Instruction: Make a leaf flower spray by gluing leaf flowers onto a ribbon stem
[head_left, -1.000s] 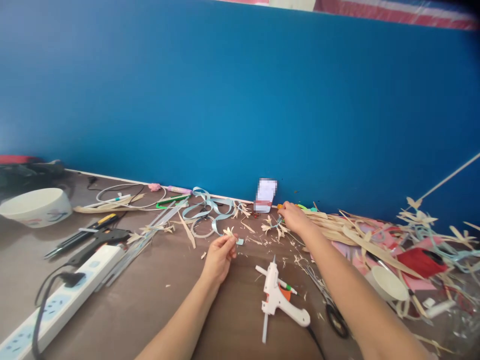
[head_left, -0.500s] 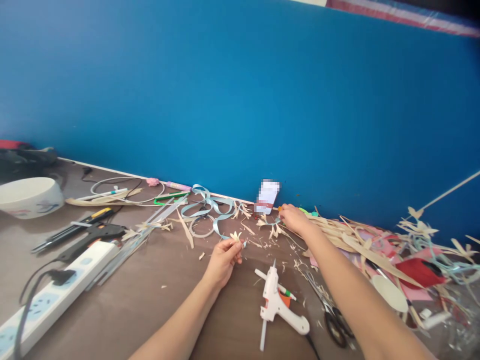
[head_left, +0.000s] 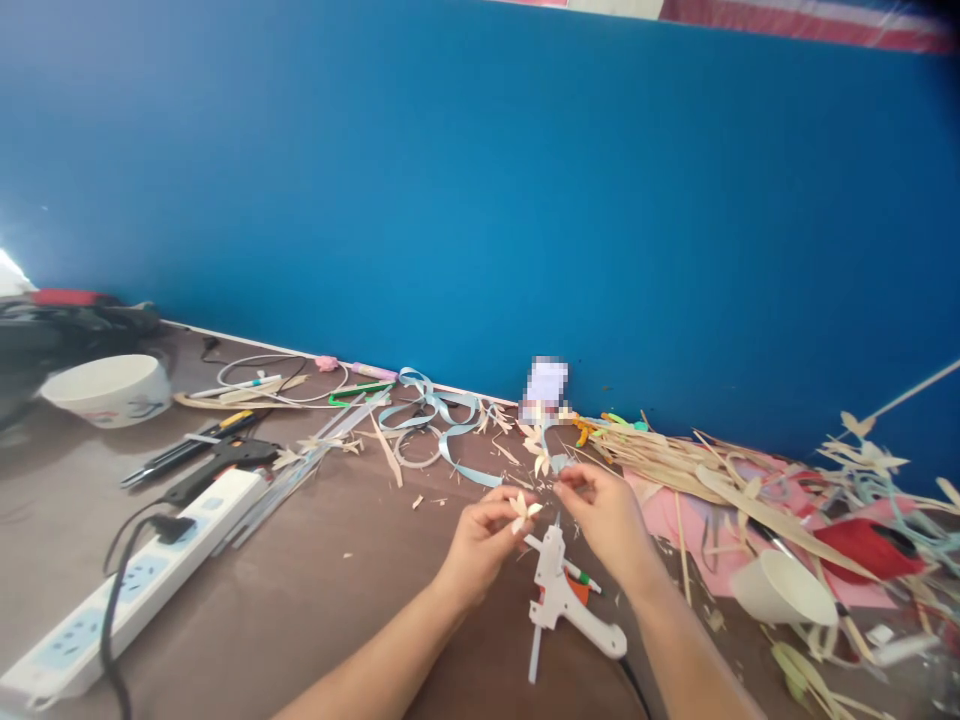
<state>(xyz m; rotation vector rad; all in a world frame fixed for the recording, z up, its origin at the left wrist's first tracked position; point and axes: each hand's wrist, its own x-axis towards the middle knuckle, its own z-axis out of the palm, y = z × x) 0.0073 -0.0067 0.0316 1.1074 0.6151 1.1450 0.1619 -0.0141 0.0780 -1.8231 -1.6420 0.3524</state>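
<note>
Head view: your left hand [head_left: 480,535] pinches a straw flower [head_left: 523,505], your right hand [head_left: 604,510] pinches a blue-stemmed petal piece [head_left: 559,478]; join them precisely above the glue gun [head_left: 559,600].

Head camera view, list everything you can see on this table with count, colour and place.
Table: one, brown, under everything.
Wall: one, blue, behind.
Glue gun: one, white, below the hands.
Black glue gun: one, left.
Power strip: one, white, near left.
Bowl: one, white, far left.
Ribbon: light blue loops, centre back.
Straw strips: many, tan, right.
Paper cup: one, white, on its side, right.
Left hand: pinches a small tan petal piece.
Right hand: fingers pinched, contents too small to tell.
</note>
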